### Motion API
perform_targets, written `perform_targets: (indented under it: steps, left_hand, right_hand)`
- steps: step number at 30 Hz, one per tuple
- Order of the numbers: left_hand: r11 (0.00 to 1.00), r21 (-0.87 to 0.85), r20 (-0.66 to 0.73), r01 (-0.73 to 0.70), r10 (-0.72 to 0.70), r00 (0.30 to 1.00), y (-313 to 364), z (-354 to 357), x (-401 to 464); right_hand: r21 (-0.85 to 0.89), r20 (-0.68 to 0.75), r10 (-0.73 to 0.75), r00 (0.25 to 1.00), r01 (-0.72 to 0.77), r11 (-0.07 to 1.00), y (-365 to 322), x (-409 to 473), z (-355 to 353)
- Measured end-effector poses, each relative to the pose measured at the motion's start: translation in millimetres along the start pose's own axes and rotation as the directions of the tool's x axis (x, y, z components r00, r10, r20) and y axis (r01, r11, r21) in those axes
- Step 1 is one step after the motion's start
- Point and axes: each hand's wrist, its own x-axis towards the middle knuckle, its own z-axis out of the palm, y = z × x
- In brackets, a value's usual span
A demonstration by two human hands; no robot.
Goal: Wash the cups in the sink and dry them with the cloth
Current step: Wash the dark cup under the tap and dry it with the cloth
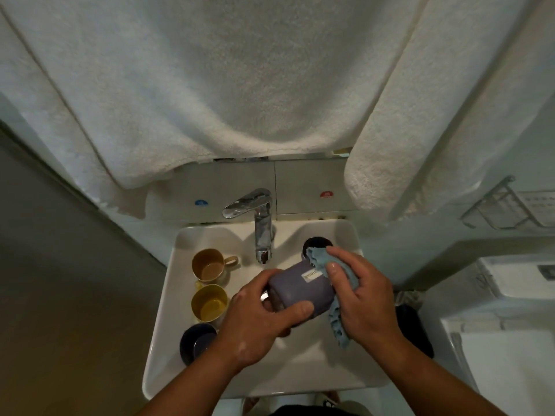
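Sink (168, 310): white basin, three cups along left edge.
Left hand (255, 322): fingers wrapped round purple cup (300, 291).
Right hand (366, 298): fingers pinching blue cloth (336, 322) against it.
Progress: drying underway; others' state unclear.

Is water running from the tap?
No, nothing flows from the tap; both hands hold the purple cup below it.

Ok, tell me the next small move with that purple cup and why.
Probably turn the purple cup in the left hand so the blue cloth under the right hand wipes a fresh side. The cup lies on its side over the sink, with the cloth against only one part.
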Motion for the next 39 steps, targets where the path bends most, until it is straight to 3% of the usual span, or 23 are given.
perform_targets:
  steps: [4,6,9,11,13,15,21,24,28,33,39]
  left_hand:
    - [0.959,0.257,-0.081,-0.121,0.146,0.986,-8,0,2]
    - [0.947,0.275,-0.103,-0.168,0.202,0.974,-5,1,1]
    - [0.931,0.273,-0.109,-0.243,0.280,0.954,-3,2,-2]
    - [0.926,0.275,-0.133,-0.258,0.303,0.944,-6,3,-4]
    - [0.917,0.298,-0.139,-0.264,0.315,0.939,-7,6,-4]
    - [0.896,0.333,-0.123,-0.295,0.351,0.928,-5,8,-4]
    - [0.888,0.316,-0.121,-0.335,0.387,0.914,-7,8,-4]
    - [0.894,0.306,-0.096,-0.328,0.372,0.923,-10,5,-5]
    - [0.897,0.309,-0.072,-0.316,0.353,0.933,-9,3,-1]
    - [0.883,0.315,-0.054,-0.348,0.382,0.922,-3,2,1]
    - [0.914,0.245,-0.043,-0.323,0.343,0.938,-5,-3,1]
  right_hand:
    - [-0.237,0.158,-0.060,0.986,0.096,0.967,-8,-5,9]
    - [-0.336,0.224,-0.224,0.949,0.291,0.896,-12,-12,17]
    - [-0.349,0.346,-0.421,0.838,0.532,0.772,-8,-17,16]
    - [-0.372,0.318,-0.405,0.857,0.506,0.778,-2,-6,8]
    - [-0.352,0.187,-0.258,0.948,0.310,0.883,3,5,0]
    - [-0.330,0.138,-0.178,0.974,0.215,0.919,1,6,1]
    - [-0.333,0.272,-0.429,0.862,0.502,0.798,-7,-19,14]
    - [-0.272,0.330,-0.389,0.860,0.481,0.833,-3,-11,1]
    - [-0.154,0.376,-0.261,0.889,0.338,0.929,1,1,-13]
    - [-0.378,0.392,-0.302,0.869,0.451,0.808,-16,-12,9]
    - [-0.230,0.541,-0.297,0.787,0.477,0.848,-8,-3,-8]
